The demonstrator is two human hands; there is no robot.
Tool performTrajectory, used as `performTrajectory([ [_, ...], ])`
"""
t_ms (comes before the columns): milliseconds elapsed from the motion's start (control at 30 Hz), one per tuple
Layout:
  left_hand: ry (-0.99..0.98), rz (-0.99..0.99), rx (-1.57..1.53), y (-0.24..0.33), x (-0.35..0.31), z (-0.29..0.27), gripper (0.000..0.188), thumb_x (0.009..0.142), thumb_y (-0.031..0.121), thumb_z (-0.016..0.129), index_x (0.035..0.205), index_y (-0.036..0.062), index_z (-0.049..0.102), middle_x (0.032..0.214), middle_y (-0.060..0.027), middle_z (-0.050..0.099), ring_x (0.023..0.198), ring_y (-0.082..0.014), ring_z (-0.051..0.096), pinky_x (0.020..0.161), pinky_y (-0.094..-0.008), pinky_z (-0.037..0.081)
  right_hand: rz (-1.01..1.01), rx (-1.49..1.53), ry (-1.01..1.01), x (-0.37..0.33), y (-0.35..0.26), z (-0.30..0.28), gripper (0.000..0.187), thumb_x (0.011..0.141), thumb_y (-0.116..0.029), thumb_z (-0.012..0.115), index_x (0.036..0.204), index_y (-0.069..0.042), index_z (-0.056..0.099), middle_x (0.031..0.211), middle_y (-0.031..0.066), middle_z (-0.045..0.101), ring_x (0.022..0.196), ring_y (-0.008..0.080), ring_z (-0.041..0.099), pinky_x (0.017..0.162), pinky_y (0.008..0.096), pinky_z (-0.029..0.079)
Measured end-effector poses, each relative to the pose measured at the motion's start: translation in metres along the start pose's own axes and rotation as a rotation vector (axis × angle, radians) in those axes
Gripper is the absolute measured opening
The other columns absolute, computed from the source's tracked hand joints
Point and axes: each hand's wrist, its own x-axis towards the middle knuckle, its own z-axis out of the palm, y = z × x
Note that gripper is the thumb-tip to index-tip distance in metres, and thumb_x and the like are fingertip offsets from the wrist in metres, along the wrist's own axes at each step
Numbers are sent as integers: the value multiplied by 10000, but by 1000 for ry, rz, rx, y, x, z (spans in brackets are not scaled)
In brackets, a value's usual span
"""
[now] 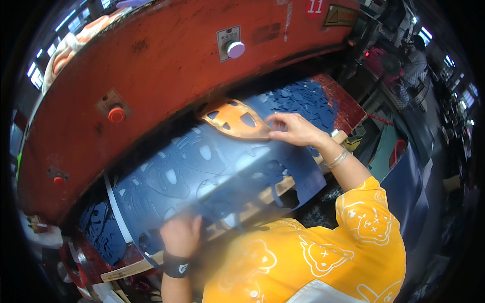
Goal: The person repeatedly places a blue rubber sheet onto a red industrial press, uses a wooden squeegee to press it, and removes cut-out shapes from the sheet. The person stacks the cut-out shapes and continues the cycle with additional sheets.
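An orange cutting die (232,118), flat and rounded with several openings, rests on a blue sheet (146,199). My right hand (293,129) pinches the die's right end between thumb and fingers. Cut-out shapes and holes cover much of the sheet, and its near edge is ragged with thin strips. At that near edge is my left hand (181,236), thumb raised; motion smears its fingers, so I cannot tell whether it grips the sheet. A black band circles the left wrist and bracelets circle the right one.
A red press beam (166,65) spans the far side, with a pale button (235,49) and a red button (116,114). Small blue scraps (303,98) are heaped at back right. Blue offcuts (103,232) lie at left. A wooden strip (124,271) runs along the front. Another person (415,65) is farther right.
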Motion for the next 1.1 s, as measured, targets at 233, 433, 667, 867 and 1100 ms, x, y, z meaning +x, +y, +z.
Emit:
performTrajectory([
  [233,-139,460,-482,47,135,36,189,803,208,696,914,63,648,924,-114,650,904,-297,614,777,-389,503,-257,-281,-4,82,-17,57,858,673,-414,763,1409,-151,412,1459,259,301,1331,456,301,1096,530,267],
  [433,-94,629,-518,33,146,67,411,800,197,677,1174,43,604,1256,-149,573,1216,-332,505,994,-421,430,-171,-408,5,82,-29,69,847,652,-389,749,1407,-175,429,1464,270,295,1307,507,298,1087,535,276],
  [667,-120,559,-550,32,117,61,373,817,213,663,1149,49,621,1239,-134,599,1180,-328,552,972,-418,455,-75,241,4,63,-18,50,904,624,-387,789,1405,-66,464,1427,249,410,1288,367,438,1090,420,337],
  [867,-581,99,-875,46,170,37,373,899,346,622,1022,-4,661,1040,-127,679,925,-217,648,767,-321,519,28,1035,-100,65,1,22,866,701,-335,744,1405,42,412,1319,173,538,1184,228,544,1017,341,422],
  [1100,-403,-167,-1376,106,226,98,468,902,434,628,878,-33,627,752,-67,633,658,-125,573,592,-266,469,-55,1053,-117,65,17,26,768,787,-285,673,1419,42,385,1295,145,549,1154,195,549,1012,314,413],
])
